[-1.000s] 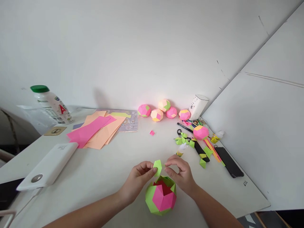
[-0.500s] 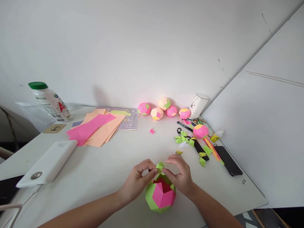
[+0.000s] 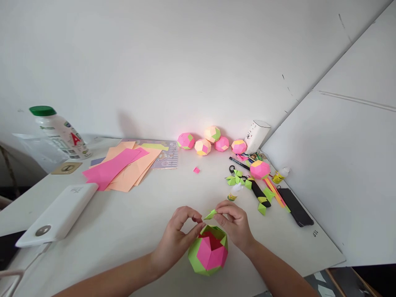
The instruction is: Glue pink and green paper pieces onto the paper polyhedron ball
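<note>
Near on the white table [image 3: 161, 202], the left hand [image 3: 175, 236] has thumb and forefinger close together, whether gripping anything I cannot tell; the right hand [image 3: 234, 222] pinches. Between them sits an open pink-and-green paper ball [image 3: 210, 256], with the pinched green paper piece [image 3: 210, 215] above its far rim.

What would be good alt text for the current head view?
A right hand pinches a folded green paper piece near an open-topped pink-and-green paper ball, the left hand beside its opening. More paper balls and coloured sheets lie beyond.
</note>
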The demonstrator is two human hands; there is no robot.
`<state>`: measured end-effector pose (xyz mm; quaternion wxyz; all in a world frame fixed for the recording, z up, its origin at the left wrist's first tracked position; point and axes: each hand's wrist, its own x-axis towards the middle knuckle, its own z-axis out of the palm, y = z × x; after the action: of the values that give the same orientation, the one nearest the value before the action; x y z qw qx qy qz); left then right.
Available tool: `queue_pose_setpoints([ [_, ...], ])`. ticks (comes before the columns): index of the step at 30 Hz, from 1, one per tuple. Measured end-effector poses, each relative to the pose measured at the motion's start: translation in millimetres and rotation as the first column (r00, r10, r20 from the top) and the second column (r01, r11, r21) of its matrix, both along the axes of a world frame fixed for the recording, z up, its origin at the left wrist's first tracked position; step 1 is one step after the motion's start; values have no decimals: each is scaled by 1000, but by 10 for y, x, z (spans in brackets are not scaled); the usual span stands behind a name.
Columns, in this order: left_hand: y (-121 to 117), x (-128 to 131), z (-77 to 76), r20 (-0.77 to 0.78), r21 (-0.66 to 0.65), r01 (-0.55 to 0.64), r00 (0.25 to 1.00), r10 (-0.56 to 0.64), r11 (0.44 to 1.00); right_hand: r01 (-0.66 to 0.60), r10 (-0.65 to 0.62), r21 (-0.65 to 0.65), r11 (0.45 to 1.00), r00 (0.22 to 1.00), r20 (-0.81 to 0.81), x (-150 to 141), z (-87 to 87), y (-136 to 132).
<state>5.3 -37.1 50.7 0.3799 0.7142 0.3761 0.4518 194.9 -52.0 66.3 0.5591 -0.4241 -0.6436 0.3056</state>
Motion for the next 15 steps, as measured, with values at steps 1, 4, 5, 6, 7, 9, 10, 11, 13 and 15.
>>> queue_pose_setpoints([
  [1,-1,3,-5,-3,42,-10,1000,10,999,5,-7,-55,998,999,-49,2,-7,-5],
  [4,1,10,-12,-11,179,-4,1000,6,984,-55,29,-176,983,989,-148,-7,-18,-23],
  [5,2,11,-12,-13,206,-12,1000,15,979,-87,53,-203,975,984,-169,-14,-19,-30],
  [6,1,10,-11,-14,221,-25,999,29,975,-118,76,-224,967,980,-186,-21,-19,-36],
  [7,-1,8,-9,-15,231,-38,999,43,972,-143,96,-239,961,976,-196,-27,-18,-41],
  [9,-7,3,-4,-11,244,-65,998,70,968,-177,129,-249,952,972,-197,-34,-17,-46],
  [10,-10,1,-2,-6,251,-78,997,83,965,-188,143,-245,951,971,-191,-35,-16,-46],
  [11,-12,0,-1,0,259,-89,996,93,962,-198,157,-238,951,971,-182,-34,-16,-45],
  [13,-14,-1,4,16,278,-99,995,98,956,-217,181,-225,950,969,-169,-31,-14,-41],
  [15,-11,-2,12,34,300,-81,997,74,950,-235,202,-211,949,965,-169,-31,-10,-38],
])
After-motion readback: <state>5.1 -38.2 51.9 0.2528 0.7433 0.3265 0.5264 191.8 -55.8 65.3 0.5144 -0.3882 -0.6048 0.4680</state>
